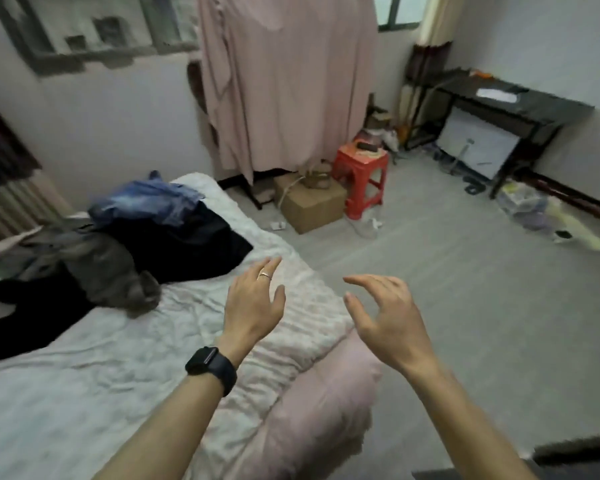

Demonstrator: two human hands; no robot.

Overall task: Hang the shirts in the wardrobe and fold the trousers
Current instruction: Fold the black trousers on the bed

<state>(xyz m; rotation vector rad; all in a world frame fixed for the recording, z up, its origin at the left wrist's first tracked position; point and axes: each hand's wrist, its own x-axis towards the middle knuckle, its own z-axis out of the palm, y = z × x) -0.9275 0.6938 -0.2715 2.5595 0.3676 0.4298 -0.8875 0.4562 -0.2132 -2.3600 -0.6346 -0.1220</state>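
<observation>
A heap of clothes lies on the bed (84, 375) at the left: blue jeans (146, 202) on top at the back, a black garment (187, 244) beneath them, a grey garment (101, 268) in front, and another black piece (25, 313) at the far left. My left hand (253, 306), with a ring and a black watch on the wrist, hovers open over the bed's corner, right of the heap. Beyond the bed's edge, my right hand (388, 317) is held open above the floor, fingers slightly curved. Neither hand holds anything. A fabric wardrobe with a pink cover (291, 81) stands at the back.
A cardboard box (312, 206) and a red plastic stool (361, 168) stand on the floor in front of the wardrobe. A black desk (516, 102) is against the right wall, with clutter and bags (534, 209) below it. Grey floor (447, 306) stretches between bed and desk.
</observation>
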